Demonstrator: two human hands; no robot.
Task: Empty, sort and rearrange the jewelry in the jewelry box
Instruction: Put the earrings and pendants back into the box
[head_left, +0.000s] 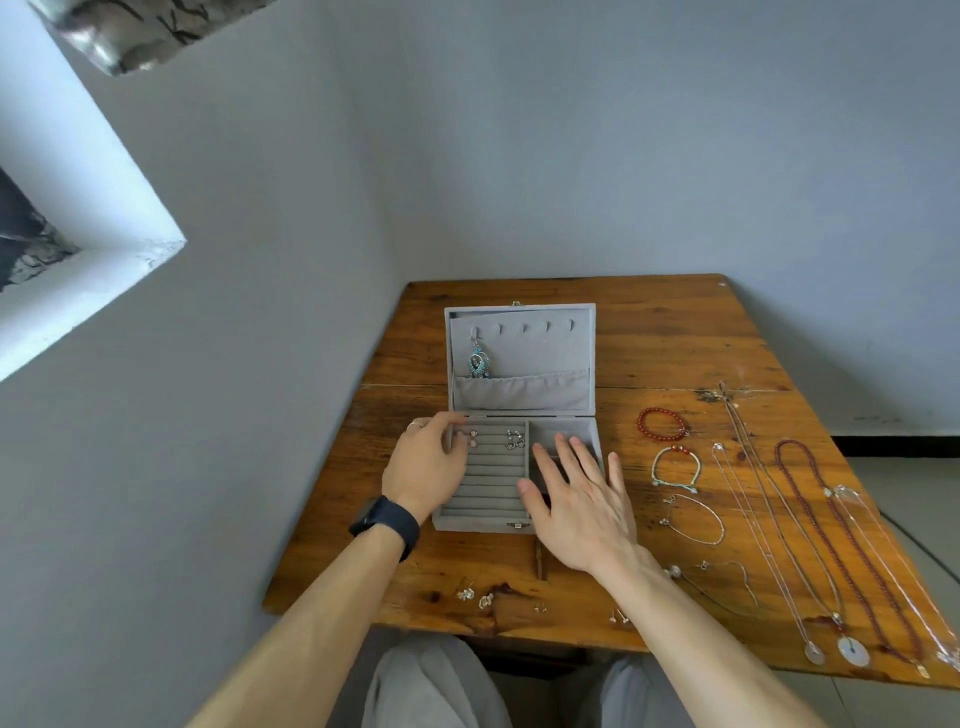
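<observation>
A grey velvet jewelry box (478, 524) is set open towards the back left of a wooden table (649, 332), with its lid stood upright behind the base. A turquoise drop earring (478, 364) is hung from the leftmost hook in the lid. Two pairs of earrings (515, 439) are seated in the top row of the ring rolls.

The left hand (426, 462) is placed at the box's left wall, fingers curled beside the smaller pair; whether anything is pinched cannot be told. A black watch (387, 522) is worn on that wrist. The right hand (582, 499) is held flat with fingers spread over the box's right-hand compartments, and nothing is gripped.

Right of the box, a red bead bracelet (662, 423), a turquoise cord bracelet (675, 467) and a silver chain bracelet (696, 519) are laid in a column. Beyond them long necklaces are stretched out, among them a dark red bead necklace (841, 545). Loose small earrings (472, 595) are scattered along the table's front edge.
</observation>
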